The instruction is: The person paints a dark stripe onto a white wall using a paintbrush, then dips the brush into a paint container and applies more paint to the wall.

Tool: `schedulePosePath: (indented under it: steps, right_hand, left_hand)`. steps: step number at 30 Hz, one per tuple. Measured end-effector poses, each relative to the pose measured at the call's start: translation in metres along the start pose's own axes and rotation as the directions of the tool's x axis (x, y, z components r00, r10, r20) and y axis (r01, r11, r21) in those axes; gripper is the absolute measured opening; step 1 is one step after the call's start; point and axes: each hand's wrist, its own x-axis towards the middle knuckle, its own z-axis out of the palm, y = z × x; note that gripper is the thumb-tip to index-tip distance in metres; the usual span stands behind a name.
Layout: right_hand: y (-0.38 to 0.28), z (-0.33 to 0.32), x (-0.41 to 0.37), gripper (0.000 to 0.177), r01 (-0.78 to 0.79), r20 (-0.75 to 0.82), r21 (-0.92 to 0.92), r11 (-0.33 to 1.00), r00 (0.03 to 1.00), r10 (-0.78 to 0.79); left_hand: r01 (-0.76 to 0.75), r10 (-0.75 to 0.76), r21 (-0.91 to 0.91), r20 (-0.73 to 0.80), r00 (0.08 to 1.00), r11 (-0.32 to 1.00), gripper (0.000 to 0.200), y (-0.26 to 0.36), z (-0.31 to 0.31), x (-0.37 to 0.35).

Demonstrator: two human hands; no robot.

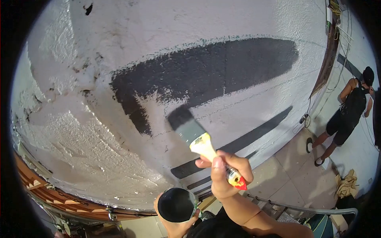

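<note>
My right hand (226,170) is closed round the handle of a wide paintbrush (191,131), whose dark bristles overlap the wall just below a dark grey painted patch (206,67). The handle is pale yellow with a red tip. In my left hand (174,227) is a round paint container (177,205) with dark paint inside, held low with its mouth facing me. Grey bands (238,144) run along the white wall (238,23) beneath the patch. Part of the area between patch and bands is white with a ragged paint edge.
On the right a person (351,111) with a black backpack stands facing another wall. A metal rail (301,207) curves below my right arm, over a tiled floor (289,170). Crumpled brown paper (347,183) lies at the far right. Loose cables hang along a brown beam (329,51).
</note>
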Motion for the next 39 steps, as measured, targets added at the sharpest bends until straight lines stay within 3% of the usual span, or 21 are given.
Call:
schedulePosePath:
  steps: [1,4,6,8,12,13,17,20,24,28,32,34,39]
  right_hand:
    - [-0.005,0.002,0.001,0.018,0.021,0.024,0.000,1.000,0.999,-0.021]
    - [0.003,-0.006,0.010,0.017,0.050,-0.157,0.089,0.995,0.987,-0.035]
    - [0.008,-0.005,0.027,0.016,0.041,-0.439,0.018,0.999,0.898,-0.029]
    - [0.011,-0.009,0.038,0.015,-0.050,-0.532,0.007,0.999,0.845,0.047]
    - [0.009,0.012,0.012,0.019,0.031,-0.333,0.029,0.999,0.943,-0.020]
    - [0.004,0.016,0.008,0.020,0.076,-0.220,-0.058,0.995,0.972,-0.087]
    - [-0.004,0.022,-0.004,0.021,0.113,-0.040,0.073,0.991,0.993,-0.111]
    - [-0.015,0.019,0.011,0.021,0.174,-0.025,0.016,0.985,0.985,-0.173]
    - [-0.019,0.013,0.045,0.031,0.410,0.097,-0.127,0.903,0.911,-0.400]
    - [-0.025,0.017,0.043,0.029,0.397,0.195,-0.173,0.901,0.911,-0.364]
    - [-0.028,0.005,0.034,0.025,0.335,0.203,-0.127,0.933,0.930,-0.306]
    - [-0.037,0.008,0.044,0.024,0.384,0.187,-0.159,0.910,0.916,-0.354]
    - [-0.039,0.021,0.056,0.019,0.460,0.286,-0.189,0.868,0.871,-0.399]
  left_hand:
    - [0.039,-0.039,-0.010,0.017,0.999,0.999,0.080,0.005,-0.002,-0.001]
    - [-0.005,0.004,-0.010,-0.037,0.999,1.000,0.081,0.009,-0.010,-0.003]
    - [0.009,-0.012,-0.039,-0.065,0.998,0.999,0.085,0.007,-0.017,-0.006]
    - [0.006,-0.010,-0.044,-0.095,0.995,0.999,0.088,0.004,-0.022,-0.009]
    - [0.000,-0.001,-0.005,-0.130,0.992,1.000,0.092,-0.001,-0.030,-0.010]
    - [0.008,-0.007,0.004,-0.129,0.992,1.000,0.093,-0.002,-0.032,-0.011]
    - [-0.021,0.019,-0.024,-0.111,0.994,0.999,0.094,0.004,-0.035,-0.011]
    - [-0.038,0.028,-0.095,-0.102,0.994,0.995,0.104,0.005,-0.040,-0.013]
    - [0.007,-0.016,-0.082,-0.109,0.994,0.997,0.105,0.017,-0.037,-0.013]
    - [0.044,-0.053,-0.074,-0.125,0.991,0.996,0.107,0.027,-0.036,-0.012]
    - [0.027,-0.040,-0.107,-0.117,0.992,0.994,0.106,0.027,-0.036,-0.010]
    - [0.050,-0.057,-0.066,-0.117,0.991,0.997,0.106,0.038,-0.037,-0.009]
    - [-0.101,0.094,-0.060,-0.114,0.989,0.993,0.104,0.010,-0.042,-0.015]
